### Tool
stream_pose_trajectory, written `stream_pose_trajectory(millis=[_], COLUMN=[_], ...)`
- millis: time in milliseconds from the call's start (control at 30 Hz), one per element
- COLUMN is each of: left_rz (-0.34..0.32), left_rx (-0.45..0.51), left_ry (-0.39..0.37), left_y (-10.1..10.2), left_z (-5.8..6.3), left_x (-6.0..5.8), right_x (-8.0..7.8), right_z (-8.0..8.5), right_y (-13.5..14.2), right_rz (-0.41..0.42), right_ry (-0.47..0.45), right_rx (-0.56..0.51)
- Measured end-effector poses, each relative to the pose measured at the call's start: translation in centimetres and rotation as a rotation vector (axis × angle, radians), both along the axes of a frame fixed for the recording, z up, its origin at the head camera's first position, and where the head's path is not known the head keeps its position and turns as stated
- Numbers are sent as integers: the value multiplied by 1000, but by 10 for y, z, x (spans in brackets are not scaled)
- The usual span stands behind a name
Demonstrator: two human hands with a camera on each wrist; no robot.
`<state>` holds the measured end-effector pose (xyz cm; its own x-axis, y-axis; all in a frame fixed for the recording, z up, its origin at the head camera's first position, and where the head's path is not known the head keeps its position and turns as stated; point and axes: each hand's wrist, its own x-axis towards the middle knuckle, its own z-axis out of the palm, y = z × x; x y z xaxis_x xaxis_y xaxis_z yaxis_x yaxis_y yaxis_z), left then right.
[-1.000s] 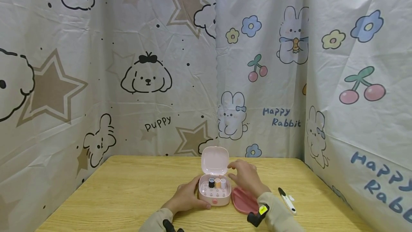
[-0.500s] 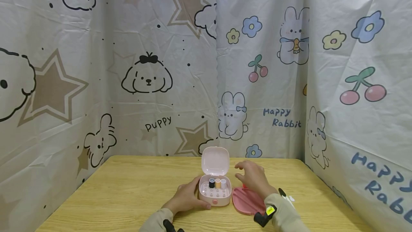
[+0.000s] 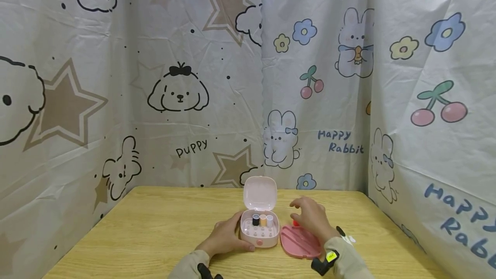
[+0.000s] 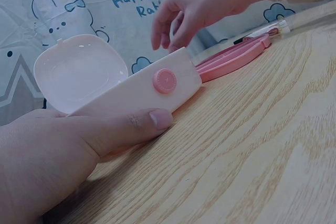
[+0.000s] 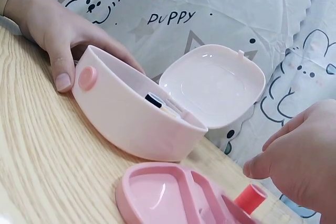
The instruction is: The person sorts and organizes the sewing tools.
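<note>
A pale pink sewing box [image 3: 259, 241] stands on the table with its lid [image 3: 260, 193] raised. Inside it a black thread spool [image 3: 255, 220], an orange one [image 3: 263, 220] and a white one [image 3: 269, 221] stand in a row at the back. My left hand [image 3: 224, 237] grips the box's left side, thumb across the front. A darker pink tray [image 5: 157, 195] lies right of the box, with a red spool [image 5: 251, 199] at its far edge. Near that spool is my right hand [image 3: 311, 215], fingers loosely bent, with nothing seen in them.
A slim black-and-white tool [image 3: 341, 231] lies to the right, partly hidden by my right sleeve. Beside it is a small white piece [image 3: 351, 239]. Printed curtains [image 3: 193, 98] hang behind and along the sides of the wooden table [image 3: 162, 227].
My right hand has moved right, away from the box, to the tray's far edge, and the red spool has come into sight there. My left hand and the box have stayed put.
</note>
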<state>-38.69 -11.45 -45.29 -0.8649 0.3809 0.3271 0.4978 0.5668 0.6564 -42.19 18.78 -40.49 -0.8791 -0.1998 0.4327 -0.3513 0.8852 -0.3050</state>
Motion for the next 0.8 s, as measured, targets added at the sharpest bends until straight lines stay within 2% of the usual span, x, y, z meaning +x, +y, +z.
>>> stream_pose_trajectory(millis=[133, 300, 667, 800], left_rz=[10, 26, -3, -9], left_rx=[-2, -3, -10, -4], left_ry=[-17, -32, 26, 23], left_y=[1, 1, -1, -1], left_z=[-1, -2, -2, 0], left_x=[-2, -2, 0, 0], right_x=[-1, -3, -3, -3], right_z=[-5, -11, -18, -21], right_y=[5, 11, 15, 16], right_rz=[-5, -5, -12, -13], right_ry=[-35, -29, -31, -31], right_rx=[-10, -6, 18, 27])
